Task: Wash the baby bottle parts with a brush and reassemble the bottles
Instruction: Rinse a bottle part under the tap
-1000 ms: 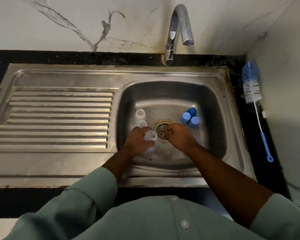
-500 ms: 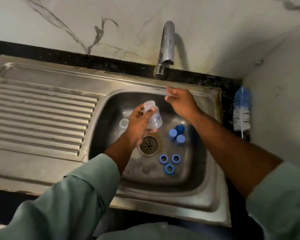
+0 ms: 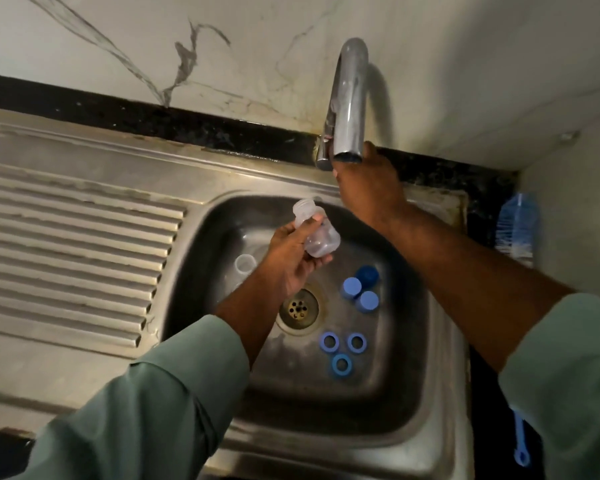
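Steel sink (image 3: 201, 188) under a marble wall; the left hand (image 3: 293, 261) grips a clear bottle (image 3: 314, 232) above its basin. The right hand (image 3: 369, 183) reaches behind the tap (image 3: 349, 98); its grip cannot be told.

right hand (image 3: 368, 188) now up at tap (image 3: 349, 98)

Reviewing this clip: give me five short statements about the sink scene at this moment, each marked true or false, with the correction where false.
1. The left hand holds a clear bottle. True.
2. Water is streaming from the tap. False: no water is visible.
3. Three blue rings lie in the sink. True.
4. The brush is in the right hand. False: it lies on the counter by the wall; that hand reaches behind the tap.
5. The blue caps sit on the draining board. False: they are in the basin.
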Demonstrator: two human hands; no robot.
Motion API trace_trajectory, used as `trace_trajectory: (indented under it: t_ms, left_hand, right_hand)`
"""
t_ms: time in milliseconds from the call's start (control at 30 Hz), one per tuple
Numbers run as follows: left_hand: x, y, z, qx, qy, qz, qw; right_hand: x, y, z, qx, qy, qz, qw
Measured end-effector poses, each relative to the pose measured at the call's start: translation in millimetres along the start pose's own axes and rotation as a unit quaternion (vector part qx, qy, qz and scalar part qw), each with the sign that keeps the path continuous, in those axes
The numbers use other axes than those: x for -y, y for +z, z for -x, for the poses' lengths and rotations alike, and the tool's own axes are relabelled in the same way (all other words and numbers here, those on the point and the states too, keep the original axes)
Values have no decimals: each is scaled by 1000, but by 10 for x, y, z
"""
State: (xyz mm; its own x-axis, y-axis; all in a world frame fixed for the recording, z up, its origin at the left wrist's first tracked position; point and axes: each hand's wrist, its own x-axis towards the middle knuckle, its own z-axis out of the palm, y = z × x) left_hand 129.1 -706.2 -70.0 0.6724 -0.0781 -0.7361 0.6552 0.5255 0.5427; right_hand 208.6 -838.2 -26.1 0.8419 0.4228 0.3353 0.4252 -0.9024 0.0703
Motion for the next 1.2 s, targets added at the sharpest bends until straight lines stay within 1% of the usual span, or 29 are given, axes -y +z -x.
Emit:
trace_trajectory:
  t_ms: [67, 167, 233, 300, 367, 500, 567, 667, 733, 767, 800, 833, 867, 933, 1033, 1200]
  left_hand:
    - [19, -5, -38, 3, -2, 27, 1000]
    - [10, -16, -80, 3, -10, 46, 999]
    - [13, -42, -94, 0, -18, 24, 1000]
    - [-4, -76, -96, 1, -22, 1, 1000]
    - [-26, -95, -87, 9, -12, -5, 1000]
    - [-93, -75, -61, 12, -17, 14, 1000]
    - [-120, -65, -46, 25, -17, 36, 999]
    - [-120, -78, -47, 41, -15, 47, 998]
    - [-116, -75, -48, 52, -13, 52, 997]
    - [-115, -71, -52, 59, -13, 55, 997]
    - [-125, -60, -40, 66, -14, 58, 996]
    - [-133, -53, -27, 72, -11, 55, 996]
    - [-139, -45, -15, 82, -6, 47, 996]
    - [-137, -37, 7, 103, 10, 12, 995]
    - [-129, -53, 6, 116, 33, -26, 992]
    - [-166, -59, 15, 140, 12, -29, 990]
  right_hand:
    - [28, 140, 10, 50, -7, -9, 999]
    - [131, 298, -38, 161, -39, -17, 986]
    - [190, 394, -55, 206, -15, -78, 975]
    - [188, 442, -37, 221, 30, -172, 960]
    - [160, 445, -47, 218, 26, -223, 950]
    - [149, 324, -112, 191, 7, -272, 943]
    - [145, 316, -53, 160, 27, -346, 924]
    - [206, 249, 149, 79, 148, -442, 881]
    - [292, 213, 259, 8, 230, -495, 838]
    - [337, 203, 291, -13, 272, -518, 811]
    - [373, 200, 311, -16, 313, -534, 785]
    - [400, 195, 320, -2, 347, -540, 767]
    - [421, 196, 335, 17, 368, -541, 756]
    - [447, 181, 374, 37, 379, -547, 745]
    - [449, 143, 411, 26, 379, -566, 732]
    - [381, 87, 424, 14, 406, -601, 689]
